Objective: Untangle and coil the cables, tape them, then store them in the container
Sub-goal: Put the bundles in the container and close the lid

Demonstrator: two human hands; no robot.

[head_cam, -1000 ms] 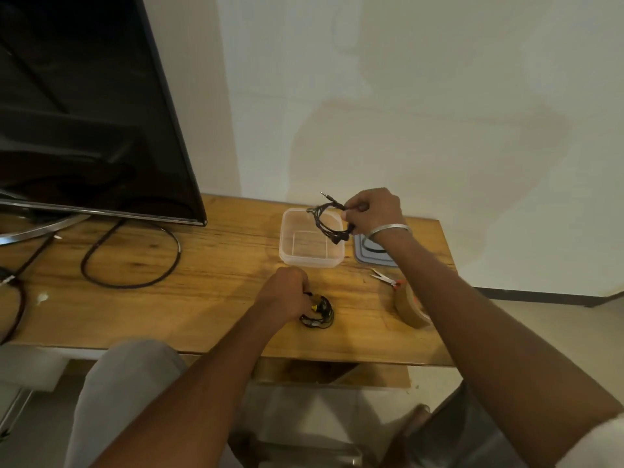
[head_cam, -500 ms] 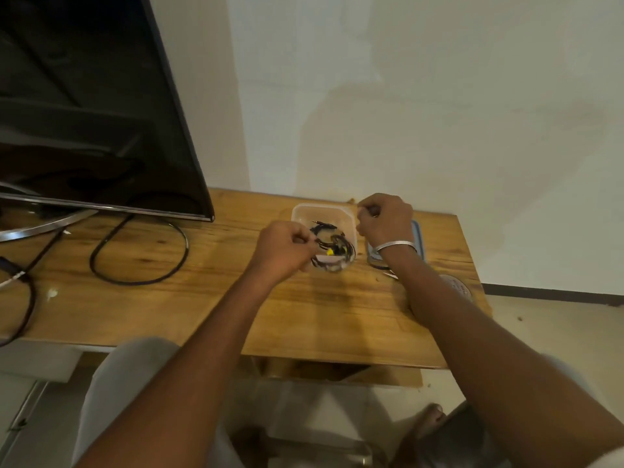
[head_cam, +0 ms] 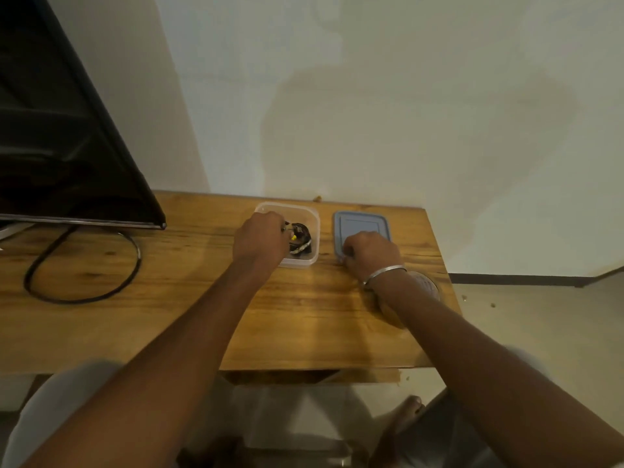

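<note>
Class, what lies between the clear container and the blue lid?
Nothing: only a bare strip of wooden table separates the container and the lid, shown in the head view.

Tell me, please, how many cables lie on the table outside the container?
1: the black cable loops on the table below the television, left of the container. More may be hidden beyond the left edge.

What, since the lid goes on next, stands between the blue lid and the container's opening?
Only the left hand, in the container at the coiled cables, partly covers its opening. The table between lid and container is bare.
</note>
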